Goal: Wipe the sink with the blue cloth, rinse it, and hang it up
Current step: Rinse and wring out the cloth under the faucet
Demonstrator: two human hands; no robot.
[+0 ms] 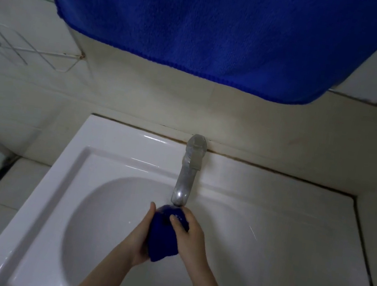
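As the cloth [163, 235] sits bunched just under the tap [185, 179], above the sink [131, 153] bowl, I read this as the rinse. The left hand [140, 236] cups it and the right hand [188, 238] curls over it. Wiping looks done, hanging remains. I can't tell whether water runs.

Cloth [164, 235] between both hands, under the tap [185, 179] — over the sink [50, 195].

A home bathroom: white sink [117, 146] with metal tap [187, 174], tiled wall [140, 95], hanging blue towel [213, 23].
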